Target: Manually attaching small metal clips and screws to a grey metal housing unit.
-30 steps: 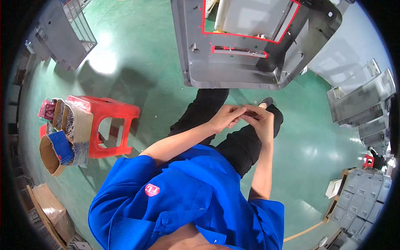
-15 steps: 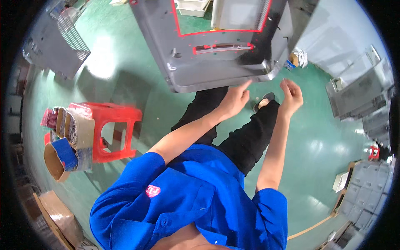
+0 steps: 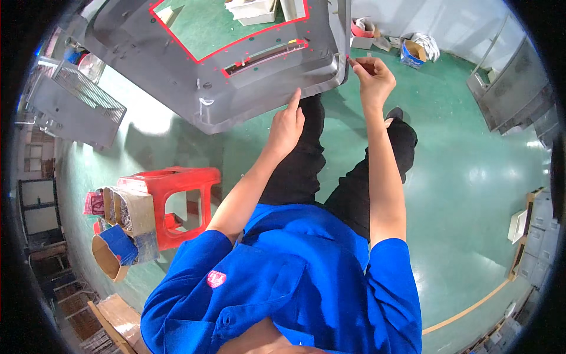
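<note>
Left of and a little below the large grey cover (image 3: 253, 79) stands a grey panel (image 3: 76, 109) with slats. Further below the cover's left corner are cardboard boxes (image 3: 143, 215), some filled with small pieces, and just right of them a red stool (image 3: 159, 203).

The cover itself hangs or stands tilted in front of my legs, with a red-edged opening and, beneath that, a narrow red-edged slot.

At the cover's lower edge, right of its middle, is my left hand (image 3: 286, 127). Its index finger is stretched straight, the tip overlapping that edge; I cannot tell whether it presses there. My thumb stands apart from it, and I see nothing between them. The other fingers are curled.

At the cover's right edge is my right hand (image 3: 375, 82), thumb and index finger drawn narrow, tips close to the edge. Whether they pinch something small or touch the cover, I cannot tell.

Right of the cover, on the floor, sits a blue box (image 3: 408, 59); far right of it, grey sheets (image 3: 510, 88) lean.
</note>
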Demonstrator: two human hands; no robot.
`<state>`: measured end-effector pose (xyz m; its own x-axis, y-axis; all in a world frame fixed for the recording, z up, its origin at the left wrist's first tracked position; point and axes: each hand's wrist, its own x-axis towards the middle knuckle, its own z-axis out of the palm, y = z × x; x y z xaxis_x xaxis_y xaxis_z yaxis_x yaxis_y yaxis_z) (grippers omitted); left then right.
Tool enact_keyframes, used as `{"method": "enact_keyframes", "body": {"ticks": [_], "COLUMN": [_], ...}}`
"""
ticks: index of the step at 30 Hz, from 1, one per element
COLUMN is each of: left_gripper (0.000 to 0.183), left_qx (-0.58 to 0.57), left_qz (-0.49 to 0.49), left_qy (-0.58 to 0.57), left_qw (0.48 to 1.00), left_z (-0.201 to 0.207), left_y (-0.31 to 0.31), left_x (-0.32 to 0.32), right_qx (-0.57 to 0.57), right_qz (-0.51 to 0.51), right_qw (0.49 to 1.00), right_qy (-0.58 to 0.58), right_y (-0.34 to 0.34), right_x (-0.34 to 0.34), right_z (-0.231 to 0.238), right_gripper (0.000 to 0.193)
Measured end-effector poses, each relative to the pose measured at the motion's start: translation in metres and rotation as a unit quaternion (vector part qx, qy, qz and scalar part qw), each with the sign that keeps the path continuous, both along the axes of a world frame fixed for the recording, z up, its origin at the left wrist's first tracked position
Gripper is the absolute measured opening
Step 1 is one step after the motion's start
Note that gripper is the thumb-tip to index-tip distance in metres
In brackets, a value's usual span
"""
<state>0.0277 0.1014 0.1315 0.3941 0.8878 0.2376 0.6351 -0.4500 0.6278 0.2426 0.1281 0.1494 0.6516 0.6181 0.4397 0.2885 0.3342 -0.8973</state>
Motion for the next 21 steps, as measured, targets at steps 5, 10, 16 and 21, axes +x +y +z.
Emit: {"method": "enact_keyframes", "body": {"ticks": [5, 10, 16, 21], "left_gripper": [0.051, 0.053, 0.052, 0.057], "left_qx": [0.001, 0.021, 0.056, 0.024], "left_qz": [0.014, 0.024, 0.014, 0.018], "left_qy": [-0.038, -0.025, -0.056, -0.012], "left_qw": [0.999, 0.999, 0.997, 0.999], "left_z": [-0.004, -0.006, -0.012, -0.012], "left_y": [0.001, -0.003, -0.006, -0.012], "left_x": [-0.015, -0.018, -0.016, -0.011], "right_qx": [-0.016, -0.061, -0.06, -0.033], "right_qz": [0.014, -0.016, -0.017, -0.025], "right_qw": [1.0, 0.991, 0.988, 0.994], "right_qy": [-0.011, -0.115, -0.141, -0.106], "right_y": [-0.004, -0.007, -0.007, -0.017], "right_x": [-0.018, -0.022, -0.017, -0.01], "right_z": [0.008, 0.018, 0.021, 0.039], "right_gripper": [0.008, 0.011, 0.013, 0.012]}}
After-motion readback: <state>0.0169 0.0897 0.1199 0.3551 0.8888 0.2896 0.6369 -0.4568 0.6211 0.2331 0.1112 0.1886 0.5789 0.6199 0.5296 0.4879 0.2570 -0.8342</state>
